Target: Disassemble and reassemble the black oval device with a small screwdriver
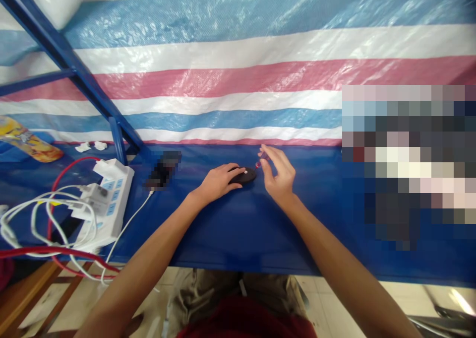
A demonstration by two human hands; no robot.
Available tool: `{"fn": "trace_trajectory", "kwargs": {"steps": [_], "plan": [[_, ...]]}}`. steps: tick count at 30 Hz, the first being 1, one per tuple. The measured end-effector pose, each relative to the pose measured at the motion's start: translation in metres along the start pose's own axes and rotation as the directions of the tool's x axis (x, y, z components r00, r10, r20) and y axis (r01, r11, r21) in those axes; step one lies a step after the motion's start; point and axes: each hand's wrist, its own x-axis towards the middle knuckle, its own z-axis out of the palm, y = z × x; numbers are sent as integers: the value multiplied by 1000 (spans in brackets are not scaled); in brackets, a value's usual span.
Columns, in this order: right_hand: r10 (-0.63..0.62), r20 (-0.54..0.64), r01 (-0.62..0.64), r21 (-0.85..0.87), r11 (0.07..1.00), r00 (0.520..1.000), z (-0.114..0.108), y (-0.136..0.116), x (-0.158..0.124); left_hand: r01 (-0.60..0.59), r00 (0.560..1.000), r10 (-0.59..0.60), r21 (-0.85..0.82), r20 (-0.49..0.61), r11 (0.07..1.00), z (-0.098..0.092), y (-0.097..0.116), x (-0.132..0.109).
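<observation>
A flat, round black object [248, 176] lies on the blue table [238, 229], with a small white spot near its upper middle. My left hand [218, 181] rests over its left side, fingers spread and reaching onto its top. Just to the right, my right hand [278, 171] is raised a little, thumb and fingers pinched round a small reddish-purple object [260, 162]. The lower end of that object points toward the black disc's right edge. What exactly it is cannot be made out.
At the left are a white power strip [119, 199] with plugs, looped white and red cables, a blurred phone [163, 170] on a cord, white scraps [82, 147] and a yellow package [33, 142]. Blue metal bars [89, 92] rise there. The right side is pixelated.
</observation>
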Motion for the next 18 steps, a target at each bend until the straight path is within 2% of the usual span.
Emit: {"fn": "trace_trajectory", "kwargs": {"steps": [4,8,12,16,18], "plan": [[0,-50,-1,-10,1000,999,0,-1,0,-16,1000,17,-60,19,998,-2,-2,-1],[0,-2,0,16,1000,1000,0,-1,1,-30,999,31,-56,14,998,-1,-2,-2],[1,-72,-1,2,1000,997,0,-1,2,-36,999,36,-24,7,999,1,-3,-3],[2,-12,-2,42,999,1000,-1,0,2,-32,999,32,-2,-7,999,2,-4,-3],[8,-29,-8,13,1000,1000,-1,1,2,-33,999,33,3,-11,999,2,-4,-3]]}}
